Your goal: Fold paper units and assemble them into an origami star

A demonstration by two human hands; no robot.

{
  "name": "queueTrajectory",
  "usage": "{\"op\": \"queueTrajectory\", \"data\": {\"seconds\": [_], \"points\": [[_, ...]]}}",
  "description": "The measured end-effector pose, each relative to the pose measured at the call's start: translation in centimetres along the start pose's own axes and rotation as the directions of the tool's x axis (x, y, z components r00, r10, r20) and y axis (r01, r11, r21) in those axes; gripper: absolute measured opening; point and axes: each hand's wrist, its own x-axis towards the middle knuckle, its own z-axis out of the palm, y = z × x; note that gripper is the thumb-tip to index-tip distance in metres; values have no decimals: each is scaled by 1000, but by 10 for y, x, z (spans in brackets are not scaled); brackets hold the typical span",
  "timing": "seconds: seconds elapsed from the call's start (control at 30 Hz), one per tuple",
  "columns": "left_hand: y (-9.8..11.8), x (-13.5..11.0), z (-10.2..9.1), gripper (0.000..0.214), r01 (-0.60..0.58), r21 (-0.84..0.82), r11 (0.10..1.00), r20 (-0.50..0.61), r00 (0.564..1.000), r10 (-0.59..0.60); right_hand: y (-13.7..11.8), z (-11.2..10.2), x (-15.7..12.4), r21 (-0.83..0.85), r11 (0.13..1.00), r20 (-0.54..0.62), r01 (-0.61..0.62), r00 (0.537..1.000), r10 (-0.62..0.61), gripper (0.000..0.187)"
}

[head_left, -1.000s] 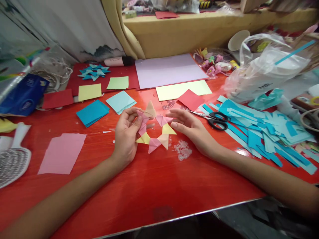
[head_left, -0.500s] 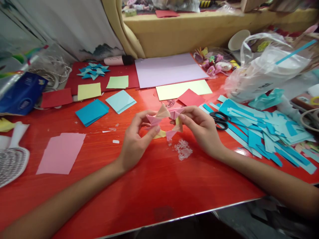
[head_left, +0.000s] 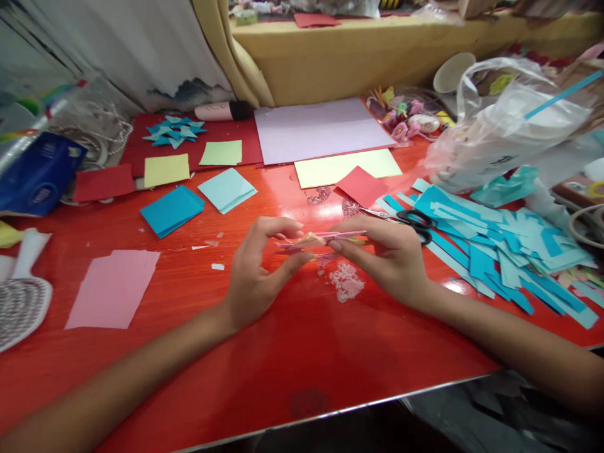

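A pink and yellow folded paper ring [head_left: 325,240] hangs just above the red table [head_left: 292,352], turned edge-on so it looks nearly flat. My left hand [head_left: 257,274] pinches its left side between thumb and fingertips. My right hand [head_left: 389,258] grips its right side the same way. Both hands are closed on the ring. A patch of dried glue [head_left: 346,281] lies on the table right below it.
Black-handled scissors [head_left: 408,220] lie just right of my right hand, beside a heap of blue paper strips [head_left: 491,248]. Pink sheets [head_left: 113,288] lie at left, blue squares [head_left: 172,209] and a blue paper star [head_left: 172,131] farther back. A plastic bag [head_left: 504,126] stands at right.
My right hand came in and took hold of the ring's right side. Together the hands tipped the ring from facing me to nearly flat, edge-on.
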Motion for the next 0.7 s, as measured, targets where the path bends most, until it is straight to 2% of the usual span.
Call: {"op": "queueTrajectory", "data": {"seconds": [0.13,0.33,0.7], "points": [[2,0,-1,12,-56,-4,998,33,998,56,0,0,-3,-54,994,-5,90,996,-91,9],[2,-1,-1,15,-4,-30,1000,-5,1000,4,-3,-1,-3,-7,986,9,168,986,-168,20],[1,-1,-1,12,21,-58,998,7,1000,-21,-7,-3,-3,-29,984,35,173,984,-172,22]]}}
